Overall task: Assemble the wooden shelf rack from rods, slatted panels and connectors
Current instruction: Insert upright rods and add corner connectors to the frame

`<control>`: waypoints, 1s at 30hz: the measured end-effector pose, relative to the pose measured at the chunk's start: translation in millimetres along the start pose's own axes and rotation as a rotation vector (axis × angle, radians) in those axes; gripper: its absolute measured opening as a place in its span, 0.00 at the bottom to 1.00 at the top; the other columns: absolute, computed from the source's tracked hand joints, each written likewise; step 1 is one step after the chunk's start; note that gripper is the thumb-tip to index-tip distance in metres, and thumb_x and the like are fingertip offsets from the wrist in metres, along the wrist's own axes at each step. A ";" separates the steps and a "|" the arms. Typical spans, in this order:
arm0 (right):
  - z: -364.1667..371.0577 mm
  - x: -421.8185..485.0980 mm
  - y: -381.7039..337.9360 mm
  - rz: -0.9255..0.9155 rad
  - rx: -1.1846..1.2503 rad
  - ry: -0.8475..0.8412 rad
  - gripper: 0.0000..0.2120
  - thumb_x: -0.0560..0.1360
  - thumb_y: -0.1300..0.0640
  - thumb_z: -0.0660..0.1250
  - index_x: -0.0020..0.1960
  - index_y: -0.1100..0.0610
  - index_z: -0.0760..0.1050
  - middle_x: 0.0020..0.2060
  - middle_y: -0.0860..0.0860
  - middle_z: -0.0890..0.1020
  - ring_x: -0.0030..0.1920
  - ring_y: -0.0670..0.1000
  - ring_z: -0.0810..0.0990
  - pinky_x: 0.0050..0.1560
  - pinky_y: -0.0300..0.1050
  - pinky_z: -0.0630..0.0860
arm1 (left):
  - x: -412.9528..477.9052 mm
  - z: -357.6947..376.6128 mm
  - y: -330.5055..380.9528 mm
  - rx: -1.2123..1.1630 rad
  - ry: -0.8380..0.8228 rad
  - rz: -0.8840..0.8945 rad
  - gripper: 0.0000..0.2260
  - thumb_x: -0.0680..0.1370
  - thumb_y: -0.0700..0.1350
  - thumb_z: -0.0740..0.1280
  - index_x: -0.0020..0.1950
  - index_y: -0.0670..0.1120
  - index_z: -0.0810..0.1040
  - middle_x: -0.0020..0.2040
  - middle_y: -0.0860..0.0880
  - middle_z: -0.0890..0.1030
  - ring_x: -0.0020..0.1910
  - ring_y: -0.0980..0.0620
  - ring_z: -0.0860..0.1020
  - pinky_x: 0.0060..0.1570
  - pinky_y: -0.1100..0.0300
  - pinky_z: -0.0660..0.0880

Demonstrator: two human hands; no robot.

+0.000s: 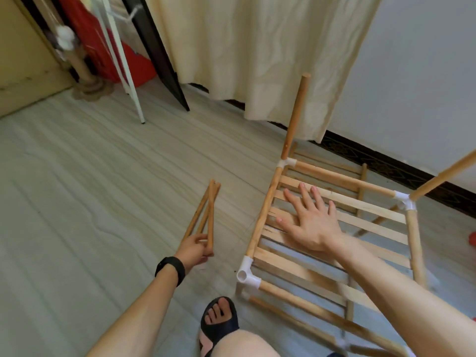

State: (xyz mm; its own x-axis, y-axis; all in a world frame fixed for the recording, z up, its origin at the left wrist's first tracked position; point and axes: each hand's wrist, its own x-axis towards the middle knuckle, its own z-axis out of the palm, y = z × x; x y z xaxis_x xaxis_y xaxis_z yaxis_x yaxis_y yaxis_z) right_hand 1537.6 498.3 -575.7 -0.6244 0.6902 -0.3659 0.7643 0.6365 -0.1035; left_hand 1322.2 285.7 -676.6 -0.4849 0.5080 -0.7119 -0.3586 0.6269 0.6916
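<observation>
Our left hand (pixel 197 249), fingers clamped on far-pointing rods (pixel 203 216), sits left of the empty connector (pixel 244 274), nearer it than our right hand (pixel 311 225), which rests on the panel (pixel 360 205), fingers apart.

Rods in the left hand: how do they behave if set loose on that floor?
Likely stiff: the rods look straight though the left hand grips only one end. Probably light, a bundle held in one hand. Round and smooth, so apt to roll on the hard floor.
</observation>
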 end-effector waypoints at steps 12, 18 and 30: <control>-135.0 -59.8 -112.7 0.014 1.630 0.138 0.12 0.81 0.46 0.65 0.50 0.56 0.74 0.39 0.51 0.83 0.41 0.50 0.83 0.53 0.49 0.78 | -118.3 -2.5 51.2 0.590 0.151 0.820 0.17 0.80 0.38 0.66 0.67 0.52 0.74 0.57 0.56 0.77 0.54 0.58 0.77 0.55 0.64 0.75; -146.7 -107.4 -124.6 0.014 1.809 0.473 0.23 0.79 0.53 0.64 0.27 0.50 0.62 0.23 0.47 0.60 0.24 0.49 0.59 0.29 0.44 0.62 | -121.5 15.0 30.5 0.655 -0.033 0.830 0.18 0.78 0.53 0.69 0.67 0.55 0.73 0.59 0.58 0.78 0.58 0.61 0.75 0.55 0.71 0.71; -111.9 -143.8 -122.0 -0.446 1.637 0.394 0.24 0.74 0.57 0.60 0.20 0.47 0.61 0.19 0.45 0.59 0.22 0.48 0.55 0.30 0.41 0.56 | -96.7 30.0 -17.5 1.044 0.055 0.927 0.18 0.81 0.63 0.58 0.57 0.51 0.77 0.41 0.52 0.74 0.41 0.52 0.70 0.38 0.59 0.61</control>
State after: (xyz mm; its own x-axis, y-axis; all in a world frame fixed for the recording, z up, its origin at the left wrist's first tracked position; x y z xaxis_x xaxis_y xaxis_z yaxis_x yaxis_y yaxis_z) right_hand 1516.1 360.0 -406.9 -0.6237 0.7669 0.1511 -0.2584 -0.0198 -0.9658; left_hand 1399.3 243.4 -623.5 -0.2545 0.9666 -0.0285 0.8470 0.2371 0.4759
